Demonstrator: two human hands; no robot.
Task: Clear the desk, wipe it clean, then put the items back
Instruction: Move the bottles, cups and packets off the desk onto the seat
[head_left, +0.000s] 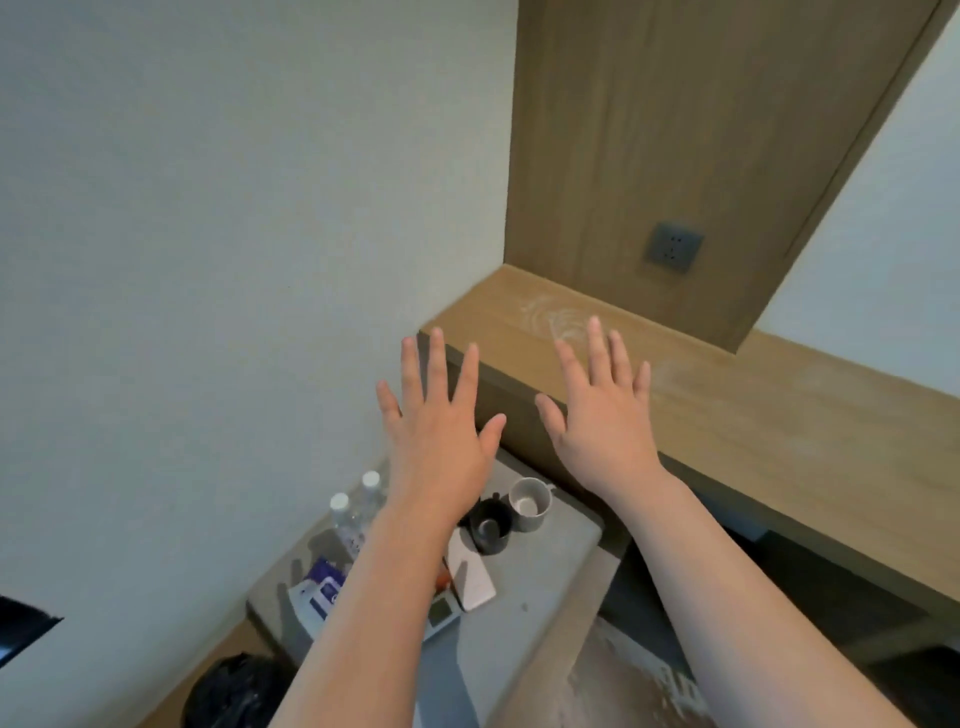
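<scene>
a pale wall (234, 208) fills the left of your view and meets a tall wood panel (675, 130) with a grey socket (674, 253) set low in it. the desk (753, 415) sits at the foot of that panel: a light wood-grain top with a darker front face. its short end butts into the corner by the wall, and its long axis runs from there down toward the lower right of your view. pale swirled smears (556, 317) mark the top near the corner, with a fainter patch further right. your left hand (441, 441) is released, palm down, fingers straight and spread, grasping nothing; it lies over the desk's left end, fingertips by the corner edge. your right hand (605, 431) is the same, flat and spread with nothing in it, over the top near the front edge, its fingertips just short of the smears. whether either palm touches the wood cannot be told. below the desk's end, beside the wall, stands a low grey stand (545, 566). on it are two clear bottles (340, 512) with white caps, a black cup (491, 527), a pale mug (530, 504) just beside it, a flat white slab (470, 577) and a blue-and-white packet (324, 587), partly hidden by your left forearm. a bin (234, 691) lined with a black bag sits on the floor at lower left.
</scene>
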